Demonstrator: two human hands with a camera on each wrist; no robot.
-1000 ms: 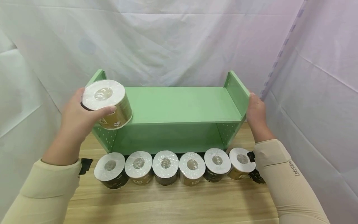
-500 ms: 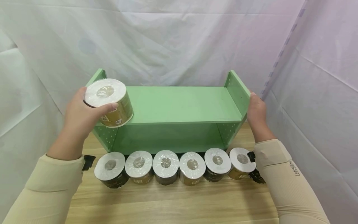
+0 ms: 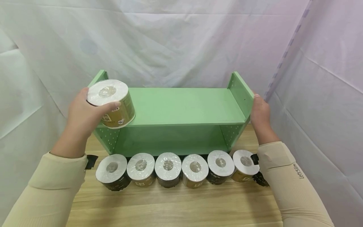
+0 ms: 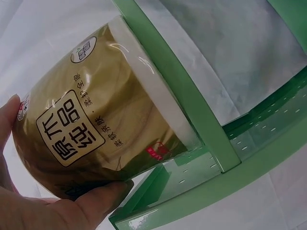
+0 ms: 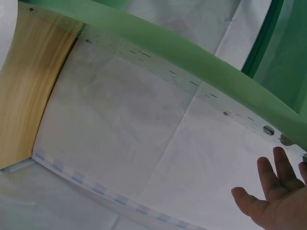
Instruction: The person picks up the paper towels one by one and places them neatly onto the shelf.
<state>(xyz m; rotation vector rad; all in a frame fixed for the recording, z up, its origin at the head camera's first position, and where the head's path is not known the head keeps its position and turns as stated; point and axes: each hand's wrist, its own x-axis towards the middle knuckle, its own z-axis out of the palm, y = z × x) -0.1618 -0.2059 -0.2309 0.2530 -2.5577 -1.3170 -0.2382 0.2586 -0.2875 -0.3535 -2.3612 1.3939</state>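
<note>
My left hand (image 3: 85, 118) grips a plastic-wrapped toilet paper roll (image 3: 119, 110) with a gold wrapper at the left end of the upper shelf board of a green shelf unit (image 3: 181, 105). Thumb and fingers sit on opposite sides of this upright roll. In the left wrist view, the base of the roll (image 4: 96, 105) is against or very near the green board (image 4: 177, 86); whether it rests its full weight there I cannot tell. On the right, my right hand (image 3: 260, 115) touches the outer side and edge of the side panel (image 3: 239, 94), its fingers (image 5: 271, 184) extended and spread.
Several wrapped rolls (image 3: 167, 165) with white tops and black or gold sides stand in a row on the wooden table (image 3: 170, 208), before the lower compartment (image 3: 170, 140). One black roll (image 3: 260, 179) is partly behind the right sleeve. White cloth (image 3: 175, 44) surrounds the table.
My left hand has shifted the gold-wrapped roll slightly right and up in the head view, with a small turn that shows more of its label. The right hand has stayed in place.
</note>
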